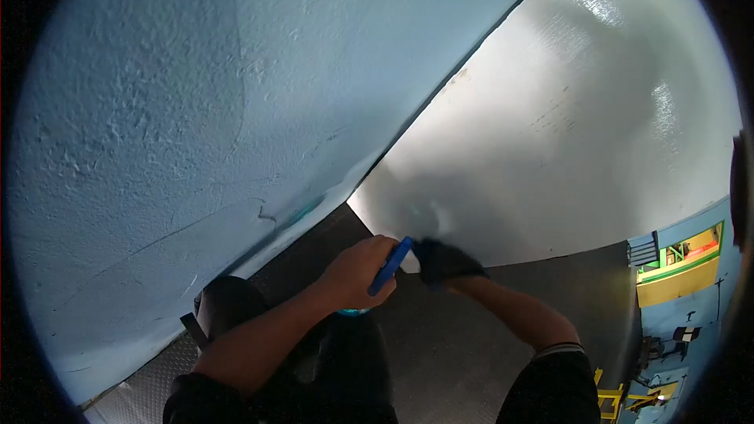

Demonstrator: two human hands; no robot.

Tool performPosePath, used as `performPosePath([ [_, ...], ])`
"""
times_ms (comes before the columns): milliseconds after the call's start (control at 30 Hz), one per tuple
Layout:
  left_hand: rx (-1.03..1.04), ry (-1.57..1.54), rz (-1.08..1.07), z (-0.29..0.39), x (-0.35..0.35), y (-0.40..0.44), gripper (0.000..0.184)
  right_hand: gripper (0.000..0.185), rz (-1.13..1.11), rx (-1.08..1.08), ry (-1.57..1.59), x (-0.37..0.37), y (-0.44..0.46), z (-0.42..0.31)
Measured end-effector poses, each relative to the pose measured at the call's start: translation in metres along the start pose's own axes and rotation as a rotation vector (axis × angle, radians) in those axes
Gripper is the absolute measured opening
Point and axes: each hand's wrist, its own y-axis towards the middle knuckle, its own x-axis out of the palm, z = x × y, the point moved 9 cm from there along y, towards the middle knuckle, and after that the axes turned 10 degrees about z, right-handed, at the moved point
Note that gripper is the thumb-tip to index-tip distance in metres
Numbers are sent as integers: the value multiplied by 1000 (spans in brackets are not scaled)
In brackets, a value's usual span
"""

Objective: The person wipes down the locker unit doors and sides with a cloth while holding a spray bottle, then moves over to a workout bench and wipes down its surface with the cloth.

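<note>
My left hand (pixel 357 271), bare, is closed around what looks like a spray bottle with a blue head (pixel 390 267). A bit of teal (pixel 353 312) shows beneath the fist; the rest of the bottle is hidden. Just to the right, my right hand (pixel 446 263) is covered in something black, a glove or a dark cloth, and is smeared by motion. It is at the lower edge of a large glossy white panel (pixel 534 141); whether it touches the surface I cannot tell. Faint scuffs and brownish marks show on the panel.
A rough light-blue wall (pixel 173 110) rises along the left, meeting the panel at a dark seam. Dark flooring (pixel 440 345) lies below, with textured metal plate (pixel 149 373) at lower left. At far right are a yellow-framed opening (pixel 679 267) and yellow stands (pixel 611 402).
</note>
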Motion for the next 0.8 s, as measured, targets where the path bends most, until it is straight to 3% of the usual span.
performPosePath([
  [33,-14,-13,-46,1,6,-2,50,47,-69,51,-2,43,0,38],
  [100,37,20,-64,-3,24,-12,51,39,-62,76,-30,33,2,27],
  [200,28,37,-143,-10,49,-28,51,35,250,155,91,-40,34,-17],
  [267,-19,30,-205,-11,63,-34,50,29,477,7,248,-114,44,-55],
  [367,-181,74,-254,-22,66,-36,48,43,732,-242,-46,-24,142,-8],
  [433,-389,57,-398,-37,74,-40,47,43,657,-267,-126,17,151,3],
  [567,-427,107,-373,-57,77,-45,46,42,125,-105,-180,144,115,45],
  [633,-337,194,-241,-54,66,-42,45,41,-52,-48,-177,194,86,67],
  [700,-357,188,-272,-58,63,-36,47,41,-119,-22,-163,206,73,72],
  [800,-323,206,-271,-62,62,-25,49,40,11,-52,-104,166,97,50],
])
